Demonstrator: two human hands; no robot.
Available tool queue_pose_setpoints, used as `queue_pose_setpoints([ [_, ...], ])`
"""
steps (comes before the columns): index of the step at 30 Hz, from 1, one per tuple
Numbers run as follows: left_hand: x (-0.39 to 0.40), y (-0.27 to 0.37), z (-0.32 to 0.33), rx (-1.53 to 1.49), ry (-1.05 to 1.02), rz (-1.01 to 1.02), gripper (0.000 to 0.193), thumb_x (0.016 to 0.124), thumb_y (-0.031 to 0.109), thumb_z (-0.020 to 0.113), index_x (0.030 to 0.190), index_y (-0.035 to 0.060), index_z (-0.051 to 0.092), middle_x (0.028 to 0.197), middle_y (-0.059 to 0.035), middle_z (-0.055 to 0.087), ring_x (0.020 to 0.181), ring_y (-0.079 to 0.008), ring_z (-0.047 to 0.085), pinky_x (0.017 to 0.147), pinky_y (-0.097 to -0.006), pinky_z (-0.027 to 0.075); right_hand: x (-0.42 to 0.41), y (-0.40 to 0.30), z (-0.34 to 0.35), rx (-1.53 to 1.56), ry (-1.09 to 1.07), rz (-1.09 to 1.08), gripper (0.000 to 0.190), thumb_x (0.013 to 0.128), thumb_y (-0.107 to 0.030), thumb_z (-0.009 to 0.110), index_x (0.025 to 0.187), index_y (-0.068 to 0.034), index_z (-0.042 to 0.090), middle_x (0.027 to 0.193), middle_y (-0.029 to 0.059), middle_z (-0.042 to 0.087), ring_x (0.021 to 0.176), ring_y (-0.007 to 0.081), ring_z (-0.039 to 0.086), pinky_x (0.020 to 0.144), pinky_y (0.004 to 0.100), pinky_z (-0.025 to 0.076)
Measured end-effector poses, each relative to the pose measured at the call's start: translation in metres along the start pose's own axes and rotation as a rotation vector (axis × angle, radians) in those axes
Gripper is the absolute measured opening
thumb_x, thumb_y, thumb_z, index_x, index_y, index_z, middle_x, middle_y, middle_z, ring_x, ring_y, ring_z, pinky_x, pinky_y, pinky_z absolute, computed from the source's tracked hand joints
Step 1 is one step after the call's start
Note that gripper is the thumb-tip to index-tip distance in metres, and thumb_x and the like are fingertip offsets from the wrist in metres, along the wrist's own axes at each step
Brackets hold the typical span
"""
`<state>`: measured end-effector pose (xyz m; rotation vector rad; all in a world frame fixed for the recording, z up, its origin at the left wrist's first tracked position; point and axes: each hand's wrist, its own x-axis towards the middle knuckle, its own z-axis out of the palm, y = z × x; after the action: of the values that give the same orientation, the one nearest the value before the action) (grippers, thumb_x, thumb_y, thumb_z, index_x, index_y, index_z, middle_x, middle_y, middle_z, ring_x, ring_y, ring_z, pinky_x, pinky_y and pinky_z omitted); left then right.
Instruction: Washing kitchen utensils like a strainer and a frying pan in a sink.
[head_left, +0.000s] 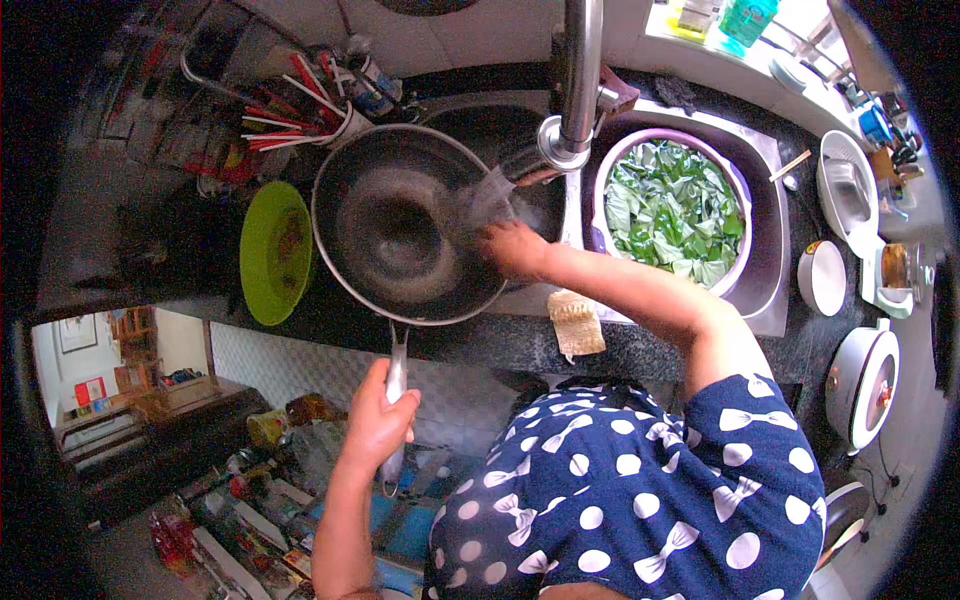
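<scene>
A dark wok lies tilted over the left sink basin, under the metal faucet, and water runs onto its right side. My left hand is closed around the wok's metal handle. At the wok's right inner wall is my right hand, by the stream; its fingertips are blurred, so whether it holds something cannot be told. In the right basin a purple-rimmed tub holds green leaves in water. A beige scrubbing cloth rests on the sink's front edge.
Left of the wok stands a green basin, with a container of red and white chopsticks behind it. On the right counter are a white bowl, a white strainer basket and a white electric cooker. Bottles line the windowsill.
</scene>
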<state>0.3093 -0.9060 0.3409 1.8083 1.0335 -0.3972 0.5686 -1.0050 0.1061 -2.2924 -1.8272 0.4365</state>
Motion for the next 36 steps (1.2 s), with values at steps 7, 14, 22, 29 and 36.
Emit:
queue_pose_setpoints([
  [7,0.009,0.019,-0.008,0.547,0.152,0.35,0.036,0.08,0.014,0.065,0.111,0.0021,0.049,0.079,-0.0249,0.063,0.068,-0.0404,0.065,0.062,-0.0476,0.051,-0.079,-0.051,-0.006,0.366,0.223,-0.066,0.051,0.08,-0.02,0.066,0.127,-0.007,0.053,0.136,0.0156,0.048,0.129,0.0307,0.044,0.105,0.0529,0.035],
  [14,-0.001,0.029,-0.003,0.74,0.229,0.288,0.042,0.08,0.017,0.065,0.117,0.0069,0.049,0.078,-0.0241,0.065,0.076,-0.0467,0.062,0.069,-0.0563,0.047,-0.072,-0.083,0.006,0.591,0.304,-0.1,0.063,0.079,-0.025,0.071,0.134,-0.004,0.047,0.133,0.0207,0.049,0.124,0.0371,0.047,0.106,0.0534,0.034],
  [22,-0.019,0.026,0.004,0.725,0.304,0.319,0.042,0.079,0.015,0.065,0.117,0.0066,0.051,0.077,-0.0239,0.065,0.074,-0.0456,0.063,0.067,-0.0541,0.048,-0.068,-0.091,-0.014,0.576,0.392,-0.179,0.055,0.078,-0.019,0.069,0.129,-0.005,0.052,0.132,0.022,0.05,0.121,0.0391,0.049,0.103,0.0496,0.038],
  [29,-0.022,0.017,0.003,0.236,0.126,0.075,0.041,0.081,0.01,0.067,0.118,0.003,0.05,0.07,-0.0124,0.062,0.057,-0.0224,0.062,0.049,-0.0368,0.047,-0.101,-0.05,-0.045,0.631,0.414,-0.038,0.047,0.076,-0.007,0.065,0.122,-0.001,0.056,0.129,0.0237,0.051,0.121,0.0408,0.048,0.103,0.0454,0.042],
  [36,-0.025,-0.014,0.019,-0.25,-0.095,0.11,0.037,0.085,-0.002,0.061,0.117,0.0047,0.045,0.075,-0.0026,0.056,0.055,-0.0089,0.052,0.042,-0.0259,0.043,-0.126,-0.012,-0.071,0.644,0.488,0.136,0.036,0.081,-0.005,0.061,0.117,-0.002,0.059,0.13,0.0187,0.053,0.119,0.0369,0.052,0.101,0.042,0.044],
])
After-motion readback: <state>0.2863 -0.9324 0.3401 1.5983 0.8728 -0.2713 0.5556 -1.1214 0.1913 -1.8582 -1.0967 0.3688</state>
